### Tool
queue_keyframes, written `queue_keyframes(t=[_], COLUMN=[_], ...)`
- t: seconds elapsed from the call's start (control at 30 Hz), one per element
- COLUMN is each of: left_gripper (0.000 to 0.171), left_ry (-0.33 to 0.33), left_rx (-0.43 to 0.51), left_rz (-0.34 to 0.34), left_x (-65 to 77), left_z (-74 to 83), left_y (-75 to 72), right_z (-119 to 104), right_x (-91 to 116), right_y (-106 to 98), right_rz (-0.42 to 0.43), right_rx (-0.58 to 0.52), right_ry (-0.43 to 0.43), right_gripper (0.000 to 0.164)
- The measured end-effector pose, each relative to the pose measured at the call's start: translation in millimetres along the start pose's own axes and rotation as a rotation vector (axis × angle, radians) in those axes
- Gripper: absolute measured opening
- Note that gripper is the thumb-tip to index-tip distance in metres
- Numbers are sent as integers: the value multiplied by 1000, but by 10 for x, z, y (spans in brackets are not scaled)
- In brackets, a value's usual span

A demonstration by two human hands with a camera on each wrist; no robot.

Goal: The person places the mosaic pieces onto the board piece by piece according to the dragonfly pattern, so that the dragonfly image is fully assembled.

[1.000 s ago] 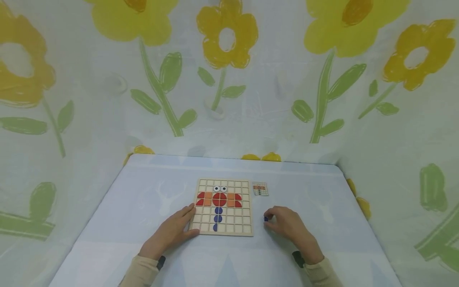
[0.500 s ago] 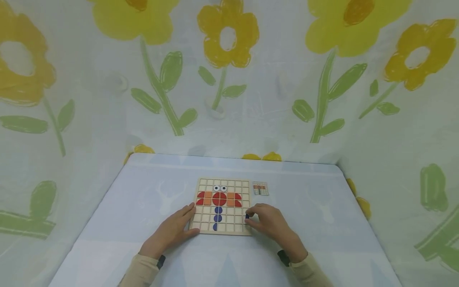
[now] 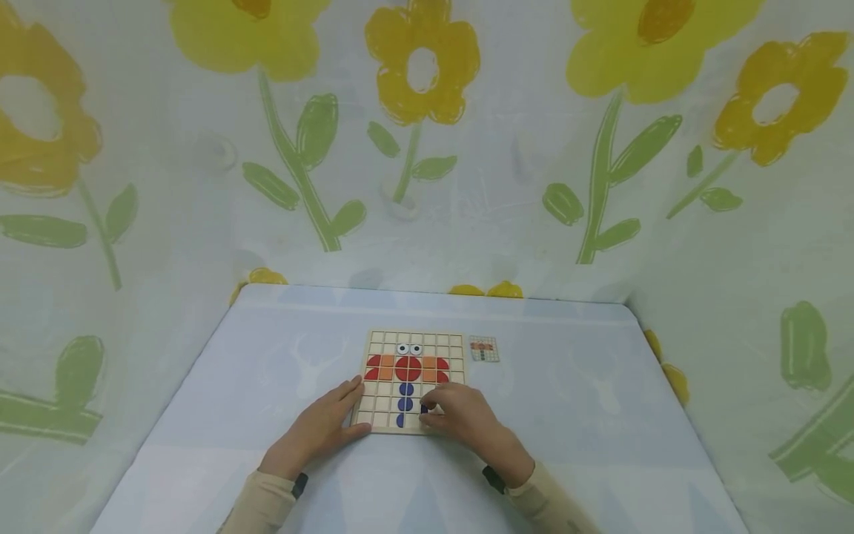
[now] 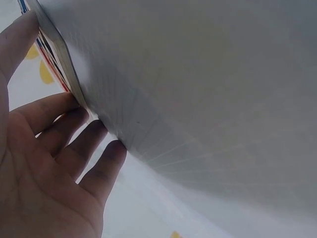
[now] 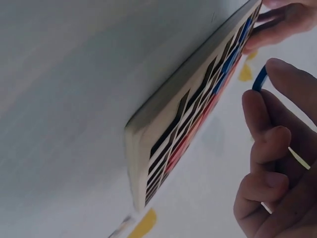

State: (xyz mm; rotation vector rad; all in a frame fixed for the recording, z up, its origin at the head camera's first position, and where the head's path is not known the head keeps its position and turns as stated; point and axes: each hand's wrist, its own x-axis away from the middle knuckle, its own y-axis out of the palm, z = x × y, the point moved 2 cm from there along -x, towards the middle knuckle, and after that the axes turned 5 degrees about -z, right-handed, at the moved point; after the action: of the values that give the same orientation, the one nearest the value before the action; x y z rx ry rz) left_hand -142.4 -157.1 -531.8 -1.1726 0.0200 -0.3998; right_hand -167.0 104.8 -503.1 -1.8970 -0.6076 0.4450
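A square wooden grid board (image 3: 450, 341) lies flat on the table. Set in its cells are two eye tiles (image 3: 409, 349), a red circle of quarter tiles (image 3: 408, 368), orange squares (image 3: 429, 368), red quarter tiles at both sides and a column of blue tiles (image 3: 405, 404). My left hand (image 3: 325, 421) rests against the board's left edge, fingers extended and thumb at the front left corner; the left wrist view shows fingertips touching the rim. Between thumb and index finger, my right hand (image 3: 465, 417) pinches a small blue tile (image 5: 259, 79) above the board's lower right part.
A small pattern card (image 3: 483, 349) showing a similar figure lies just right of the board. The pale table (image 3: 600, 415) has a back edge (image 3: 427, 291) against a flower-printed curtain (image 3: 507, 148), which also hangs at both sides.
My right hand has moved left from the table beside the board to over its lower right cells, still pinching the blue tile. The left hand and the board stay put.
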Motion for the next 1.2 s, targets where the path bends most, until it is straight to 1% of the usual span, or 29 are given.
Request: queue_keyframes(t=[0.13,0.33,0.47,0.57,0.73,1.2], left_gripper=[85,85,84,84,84,83], left_ry=[1,-5,8,17,10,21], left_rx=[-3,-1,10,7,9,29], left_rz=[-1,-6,-5,3,14,16], left_x=[3,13,17,16,18,25], left_z=[-8,-23,-30,-32,-28,-23], left_y=[9,18,24,23,12,-7], right_z=[-66,-127,-127,-116,-111,-133], right_x=[-64,-136,-165,-168,-173,-215], right_y=[75,173,222,226,213,253], right_rz=[-45,-73,-97,-98,-96,-100], right_rx=[24,47,53,54,50,80], right_ry=[4,3,16,20,22,19], right_gripper=[25,26,25,23,22,17])
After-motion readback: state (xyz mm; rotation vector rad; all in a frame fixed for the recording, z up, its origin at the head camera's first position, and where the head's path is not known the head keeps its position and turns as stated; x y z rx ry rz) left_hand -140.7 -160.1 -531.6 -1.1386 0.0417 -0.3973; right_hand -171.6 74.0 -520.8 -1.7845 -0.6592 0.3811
